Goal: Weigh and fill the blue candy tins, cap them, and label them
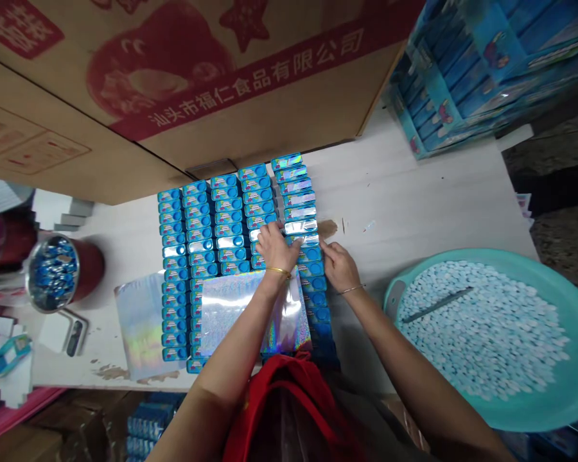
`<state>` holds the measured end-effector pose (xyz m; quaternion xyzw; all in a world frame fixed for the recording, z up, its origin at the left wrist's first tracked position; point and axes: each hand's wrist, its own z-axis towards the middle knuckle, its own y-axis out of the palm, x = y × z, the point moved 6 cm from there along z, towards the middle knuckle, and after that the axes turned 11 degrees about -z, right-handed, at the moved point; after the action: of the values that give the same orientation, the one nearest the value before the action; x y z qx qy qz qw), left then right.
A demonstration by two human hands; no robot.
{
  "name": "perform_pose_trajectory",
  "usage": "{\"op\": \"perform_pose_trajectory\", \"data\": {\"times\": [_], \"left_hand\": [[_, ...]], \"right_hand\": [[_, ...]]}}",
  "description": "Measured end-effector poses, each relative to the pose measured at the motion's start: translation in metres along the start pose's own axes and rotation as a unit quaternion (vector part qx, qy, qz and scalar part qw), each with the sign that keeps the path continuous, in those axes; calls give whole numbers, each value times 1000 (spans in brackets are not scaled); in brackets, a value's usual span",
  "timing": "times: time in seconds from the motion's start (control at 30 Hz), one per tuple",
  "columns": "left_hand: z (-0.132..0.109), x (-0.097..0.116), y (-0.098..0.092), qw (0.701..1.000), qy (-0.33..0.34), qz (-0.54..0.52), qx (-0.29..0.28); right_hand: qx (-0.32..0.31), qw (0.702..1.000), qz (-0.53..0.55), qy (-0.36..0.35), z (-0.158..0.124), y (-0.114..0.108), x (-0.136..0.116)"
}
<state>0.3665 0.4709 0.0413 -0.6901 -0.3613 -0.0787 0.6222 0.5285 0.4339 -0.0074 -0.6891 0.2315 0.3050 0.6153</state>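
Observation:
Small blue tins (228,218) with printed lids stand in several tight columns on the table. Fingers apart, my left hand (277,249) rests over the two right-hand columns, its thumb touching a tin top with a shiny film label (309,240). At the other end of that label is my right hand (341,268), fingertips drawn together at its edge; the exact grip is hard to see. Tins further up the right column carry similar shiny labels. A holographic film sheet (231,308) lies across the nearer tins, under my left forearm.
A large cardboard box (250,138) borders the tins at the back. To the right sits a green basin (505,256) of small pale pieces with a dark strip on top. Wrapped blue packs (443,96) are stacked back right. A red tub (89,269) and another film sheet (142,327) are left.

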Motion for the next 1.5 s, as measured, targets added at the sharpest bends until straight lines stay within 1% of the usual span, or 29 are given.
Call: {"op": "perform_pose_trajectory", "data": {"times": [0.03,0.1,0.17,0.23,0.3,0.4,0.47,0.53,0.6,0.67,0.8,0.9,1.0,1.1,1.2,1.23,1.27,1.3,1.33,1.37,1.4,1.43,1.5], "left_hand": [[1,0,-4,1000,10,-10,-10],[-1,-1,-16,995,60,-54,-49],[-9,-5,-32,980,139,-82,-114],[-25,-15,-47,961,202,-53,-179],[-42,-29,-55,946,234,10,-224],[-60,-42,-57,935,242,76,-249],[-66,-42,-57,936,235,74,-251],[-68,-37,-59,941,226,42,-250],[-69,-31,-63,942,233,32,-239],[-71,-25,-65,939,262,63,-215],[-80,-17,-64,918,334,131,-167],[-88,-17,-60,913,358,134,-141],[-95,-22,-57,918,362,117,-114],[-107,-27,-59,928,351,70,-100],[-124,-25,-70,937,327,-39,-114],[-128,-24,-77,942,304,-92,-112],[-129,-23,-84,946,269,-153,-98],[-128,-24,-93,946,223,-222,-72],[-124,-25,-99,940,168,-295,-41],[-120,-28,-103,924,109,-366,-12],[-114,-30,-103,901,52,-431,10],[-109,-32,-100,875,3,-484,22],[-98,-31,-87,830,-65,-554,24]], "right_hand": [[-5,999,-37,-13,1,-4,-2],[16,997,-67,-21,1,-17,-8],[50,998,-37,-9,-4,-32,-19],[59,998,10,4,-15,-38,-35],[37,999,38,4,-28,-34,-52],[-5,999,50,-5,-46,-16,-72],[-32,997,71,6,-53,-4,-78],[-64,989,125,40,-57,5,-78],[-89,977,179,77,-58,11,-77],[-92,969,207,94,-56,12,-76],[-88,968,214,100,-49,12,-77],[-92,966,215,111,-45,15,-75],[-94,967,207,117,-45,18,-72],[-88,970,193,116,-44,20,-67],[-77,976,173,109,-43,19,-63],[-73,978,167,105,-42,18,-63],[-71,979,162,100,-42,17,-63],[-71,980,158,96,-43,16,-64],[-70,981,155,92,-44,14,-65],[-61,983,152,88,-46,10,-67],[-41,985,149,80,-48,4,-70],[-14,986,148,69,-50,-3,-72],[39,985,163,47,-55,-17,-78]]}}
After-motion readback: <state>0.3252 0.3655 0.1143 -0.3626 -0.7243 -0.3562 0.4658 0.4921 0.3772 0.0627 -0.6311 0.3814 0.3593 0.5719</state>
